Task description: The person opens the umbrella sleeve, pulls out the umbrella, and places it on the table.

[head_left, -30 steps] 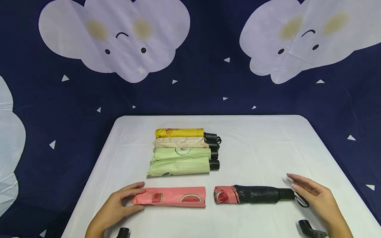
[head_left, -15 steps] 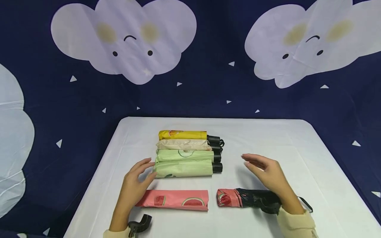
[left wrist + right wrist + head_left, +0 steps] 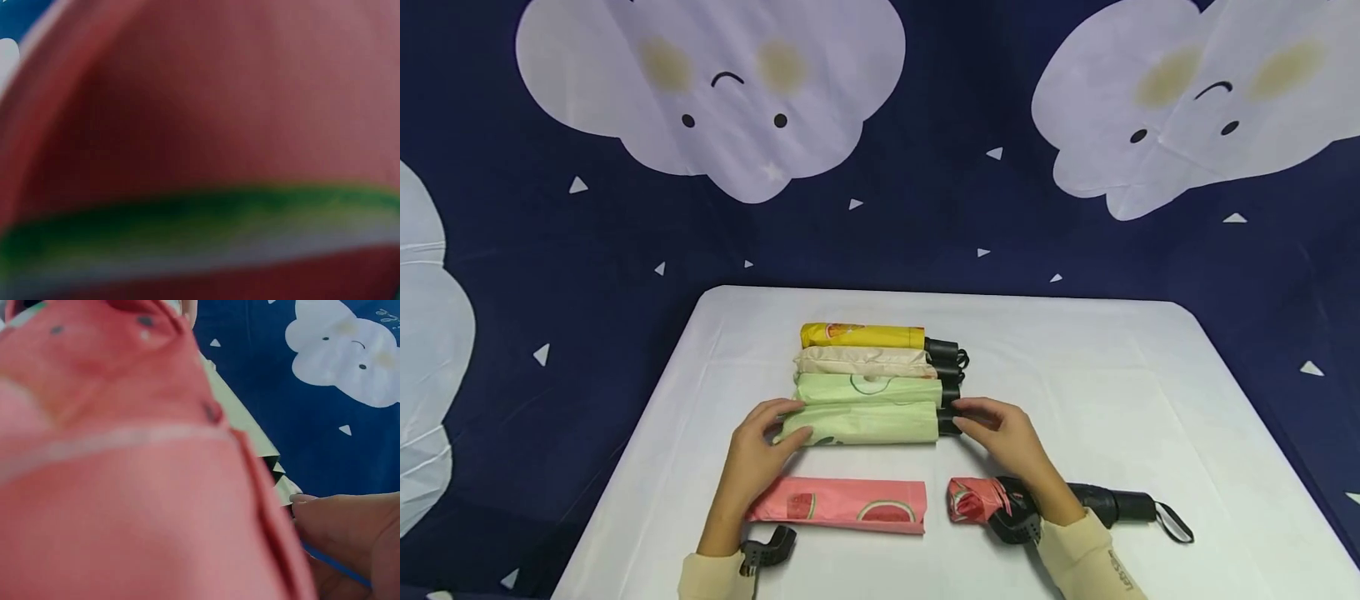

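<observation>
My left hand [image 3: 760,446] is at the left end of the front light-green folded umbrella [image 3: 865,423], thumb and fingertips at its cloth tip. At the other end my right hand [image 3: 1007,433] has thumb and forefinger by the black handle [image 3: 947,422]. Both hands' fingers are relaxed and apart. Nearer lies a pink watermelon-print sleeve [image 3: 850,505]; its print fills the left wrist view. To its right, partly hidden by my right wrist, is a black and pink folded umbrella [image 3: 973,500] with a wrist loop. Pink cloth [image 3: 112,506] covers much of the right wrist view.
Behind the front umbrella, a second green one [image 3: 880,388], a cream one [image 3: 865,362] and a yellow one [image 3: 865,336] lie side by side on the white table [image 3: 1150,392]. A dark blue curtain [image 3: 940,208] with clouds hangs beyond the table's back edge.
My hands have left the pink sleeve and the black and pink umbrella and moved up to the front green umbrella. My right hand came in leftward to its handle.
</observation>
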Motion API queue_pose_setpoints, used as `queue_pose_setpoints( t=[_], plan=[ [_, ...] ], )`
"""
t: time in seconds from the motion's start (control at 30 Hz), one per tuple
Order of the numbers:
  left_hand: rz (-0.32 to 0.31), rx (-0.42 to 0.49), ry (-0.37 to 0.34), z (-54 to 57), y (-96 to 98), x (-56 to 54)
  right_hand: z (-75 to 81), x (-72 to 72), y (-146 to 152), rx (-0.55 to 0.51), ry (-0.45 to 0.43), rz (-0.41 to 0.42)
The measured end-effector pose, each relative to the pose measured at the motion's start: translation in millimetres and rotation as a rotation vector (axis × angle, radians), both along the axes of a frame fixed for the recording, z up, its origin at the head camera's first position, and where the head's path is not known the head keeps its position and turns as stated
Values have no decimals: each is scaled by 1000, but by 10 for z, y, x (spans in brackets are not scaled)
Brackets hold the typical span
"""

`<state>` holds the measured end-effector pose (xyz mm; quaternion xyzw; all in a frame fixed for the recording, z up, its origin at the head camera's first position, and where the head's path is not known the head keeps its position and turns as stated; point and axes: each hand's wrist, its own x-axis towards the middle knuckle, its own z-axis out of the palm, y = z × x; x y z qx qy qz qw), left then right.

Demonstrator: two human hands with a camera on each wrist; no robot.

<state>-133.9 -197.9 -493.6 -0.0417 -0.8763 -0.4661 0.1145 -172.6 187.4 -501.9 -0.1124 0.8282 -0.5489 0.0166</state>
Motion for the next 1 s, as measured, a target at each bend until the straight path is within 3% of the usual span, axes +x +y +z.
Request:
queue_pose_setpoints(
  t=[0.13,0.27,0.4,0.6,1.0],
  plan=[
    [-11,1,-50,5,-65,1,-30,-13,-42,59,-30,-10],
    [-31,2,-49,-16,-123,-5,-25,-20,-86,116,-43,-14],
    [-73,-2,-52,-43,-144,-16,-34,-6,-78,132,-60,-20],
    [-141,-10,-112,-64,-154,-10,-59,27,-44,159,-63,-11],
    [-154,-55,-110,-109,-171,3,-75,53,-46,189,-7,7]
  ],
)
